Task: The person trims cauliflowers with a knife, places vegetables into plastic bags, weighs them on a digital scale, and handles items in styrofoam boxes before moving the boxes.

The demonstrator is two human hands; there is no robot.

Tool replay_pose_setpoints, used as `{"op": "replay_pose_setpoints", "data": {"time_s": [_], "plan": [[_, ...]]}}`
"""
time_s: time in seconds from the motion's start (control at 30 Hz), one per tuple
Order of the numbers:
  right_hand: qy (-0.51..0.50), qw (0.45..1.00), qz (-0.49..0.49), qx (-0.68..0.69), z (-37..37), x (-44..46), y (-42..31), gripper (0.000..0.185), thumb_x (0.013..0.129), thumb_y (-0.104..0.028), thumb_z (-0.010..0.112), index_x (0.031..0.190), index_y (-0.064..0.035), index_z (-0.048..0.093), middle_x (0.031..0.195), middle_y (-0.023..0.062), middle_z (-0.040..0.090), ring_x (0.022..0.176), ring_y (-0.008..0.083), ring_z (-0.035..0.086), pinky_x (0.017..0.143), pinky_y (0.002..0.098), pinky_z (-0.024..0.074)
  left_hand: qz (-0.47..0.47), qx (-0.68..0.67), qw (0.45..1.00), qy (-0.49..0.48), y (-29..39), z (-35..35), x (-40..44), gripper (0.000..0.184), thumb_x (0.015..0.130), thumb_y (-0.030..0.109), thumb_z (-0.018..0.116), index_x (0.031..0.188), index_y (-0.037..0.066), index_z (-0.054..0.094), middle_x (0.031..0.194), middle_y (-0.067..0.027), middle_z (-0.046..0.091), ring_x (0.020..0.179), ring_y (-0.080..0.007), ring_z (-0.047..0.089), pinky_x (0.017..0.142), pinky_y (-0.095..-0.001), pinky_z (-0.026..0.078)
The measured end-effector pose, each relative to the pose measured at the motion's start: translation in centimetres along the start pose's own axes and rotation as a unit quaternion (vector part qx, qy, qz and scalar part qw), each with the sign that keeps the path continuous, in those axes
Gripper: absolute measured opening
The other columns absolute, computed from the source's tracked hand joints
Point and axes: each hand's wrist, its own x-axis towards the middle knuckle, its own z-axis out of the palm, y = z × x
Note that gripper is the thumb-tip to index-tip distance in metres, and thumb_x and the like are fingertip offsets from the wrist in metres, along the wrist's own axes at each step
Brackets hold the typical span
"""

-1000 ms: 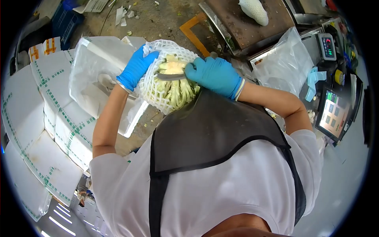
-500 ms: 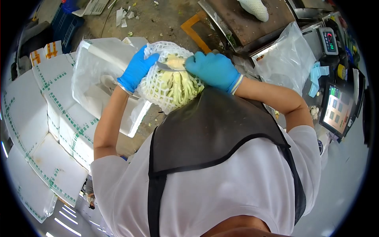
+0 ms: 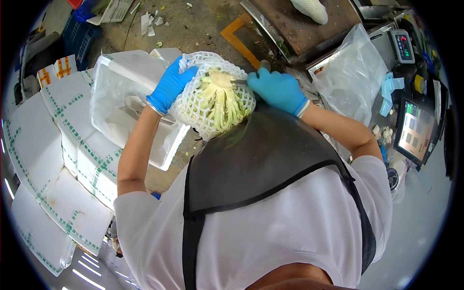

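A cauliflower point(image 3: 220, 101) in a white foam net point(image 3: 195, 113) shows its pale cut stem and green-white stalks facing up. Against its left side is my left hand point(image 3: 171, 84), in a blue glove, with fingers closed on the netted head. My right hand point(image 3: 279, 89), also gloved in blue, is wrapped round the handle of a knife point(image 3: 239, 82). The blade's visible part reaches the right edge of the cut stem. Below the cauliflower lies the dark apron point(image 3: 261, 154) on my front.
An open foam box point(image 3: 166, 150) lined with plastic stands at left, beside stacked white boxes point(image 3: 36, 140). At right are a clear bag point(image 3: 350, 72), a scale display point(image 3: 402, 46) and a touch screen point(image 3: 415, 130). Another netted item point(image 3: 311, 9) lies on a brown platform point(image 3: 295, 29).
The knife and my right hand have moved right, off the middle of the stem, which is now more exposed. My left hand still holds the netted cauliflower.
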Motion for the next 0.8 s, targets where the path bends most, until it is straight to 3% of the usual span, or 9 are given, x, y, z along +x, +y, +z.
{"op": "replay_pose_setpoints", "data": {"time_s": [0.13, 0.23, 0.37, 0.5, 0.57, 0.63, 0.67, 0.7, 0.8], "plan": [[0.003, 1.000, 0.031, -0.002, 0.0, 1.0, -0.7, 0.022, 0.085, -0.016, 0.054, 0.107, -0.0126, 0.051, 0.083, 0.0083, 0.054, 0.053, 0.0232, 0.060, 0.039, 0.0358, 0.0457, -0.011, -0.048, 0.998, -0.038, 1.7, 0.7, 0.4, 0.037, 0.095, 0.013, 0.057, 0.128, -0.001, 0.049, 0.119, -0.0070, 0.060, 0.104, -0.0144, 0.057, 0.092, -0.0299, 0.048], [0.031, 0.999, 0.026, 0.023, -0.3, 2.0, -0.7, 0.023, 0.084, -0.015, 0.054, 0.107, -0.0123, 0.049, 0.083, 0.0085, 0.054, 0.056, 0.0242, 0.060, 0.040, 0.0370, 0.0467, 0.005, 0.011, 1.000, -0.010, 2.0, 0.7, 0.7, 0.036, 0.095, 0.013, 0.057, 0.128, -0.001, 0.049, 0.118, -0.0067, 0.060, 0.104, -0.0143, 0.058, 0.091, -0.0297, 0.048], [-0.031, 0.992, 0.124, 0.023, 0.1, -1.2, 1.5, 0.026, 0.083, -0.014, 0.054, 0.109, -0.0121, 0.050, 0.083, 0.0078, 0.055, 0.065, 0.0254, 0.062, 0.046, 0.0385, 0.0465, 0.014, -0.005, 1.000, -0.021, 1.4, 0.3, 1.1, 0.036, 0.094, 0.013, 0.059, 0.125, -0.001, 0.052, 0.117, -0.0066, 0.061, 0.103, -0.0138, 0.057, 0.090, -0.0296, 0.048], [0.031, 0.989, 0.031, 0.141, -0.6, -4.3, 3.1, 0.032, 0.078, -0.009, 0.062, 0.109, -0.0127, 0.056, 0.082, 0.0074, 0.056, 0.070, 0.0281, 0.059, 0.055, 0.0373, 0.0460, 0.030, -0.050, 0.998, -0.006, 4.1, 0.7, 0.7, 0.035, 0.091, 0.015, 0.063, 0.122, 0.000, 0.055, 0.115, -0.0066, 0.063, 0.101, -0.0131, 0.057, 0.090, -0.0297, 0.047], [0.065, 0.933, 0.156, 0.317, 0.1, -4.5, 4.2, 0.020, 0.084, -0.015, 0.060, 0.103, -0.0112, 0.057, 0.082, 0.0053, 0.058, 0.068, 0.0205, 0.058, 0.055, 0.0334, 0.0459, 0.036, -0.078, 0.996, 0.006, 4.6, 0.7, 0.6, 0.035, 0.091, 0.014, 0.063, 0.122, 0.000, 0.055, 0.115, -0.0067, 0.063, 0.101, -0.0131, 0.057, 0.090, -0.0298, 0.047], [0.097, 0.829, 0.274, 0.477, 1.1, -4.3, 5.5, 0.013, 0.091, -0.020, 0.058, 0.098, -0.0098, 0.058, 0.083, 0.0033, 0.060, 0.066, 0.0129, 0.057, 0.055, 0.0294, 0.0458, 0.036, -0.094, 0.995, 0.017, 4.4, -0.3, 0.7, 0.036, 0.089, 0.012, 0.064, 0.122, 0.001, 0.055, 0.115, -0.0067, 0.063, 0.100, -0.0135, 0.058, 0.089, -0.0301, 0.048], [0.012, 0.670, 0.398, 0.627, 0.2, -3.2, 6.6, 0.021, 0.093, -0.029, 0.057, 0.096, -0.0080, 0.060, 0.088, 0.0008, 0.063, 0.065, 0.0081, 0.055, 0.054, 0.0250, 0.0441, 0.051, -0.114, 0.992, 0.012, 3.9, -1.1, 0.9, 0.041, 0.086, 0.009, 0.065, 0.125, 0.000, 0.053, 0.117, -0.0077, 0.062, 0.102, -0.0160, 0.059, 0.090, -0.0313, 0.048], [-0.008, 0.626, 0.414, 0.661, 0.4, -2.3, 7.6, 0.026, 0.093, -0.031, 0.058, 0.102, -0.0068, 0.062, 0.087, 0.0004, 0.063, 0.060, 0.0089, 0.054, 0.051, 0.0233, 0.0427, 0.074, -0.146, 0.986, 0.015, 3.6, -1.4, 1.0, 0.043, 0.085, 0.009, 0.065, 0.126, 0.000, 0.053, 0.118, -0.0081, 0.062, 0.103, -0.0167, 0.059, 0.090, -0.0317, 0.048], [-0.081, 0.530, 0.283, 0.795, 2.4, -0.4, 7.7, 0.039, 0.092, -0.033, 0.058, 0.117, -0.0025, 0.059, 0.091, 0.0065, 0.065, 0.055, 0.0089, 0.053, 0.049, 0.0231, 0.0438, 0.153, -0.212, 0.965, 0.022, 2.7, -2.0, 1.4, 0.050, 0.082, 0.008, 0.065, 0.129, -0.001, 0.050, 0.120, -0.0102, 0.061, 0.107, -0.0193, 0.059, 0.093, -0.0332, 0.048]]}}
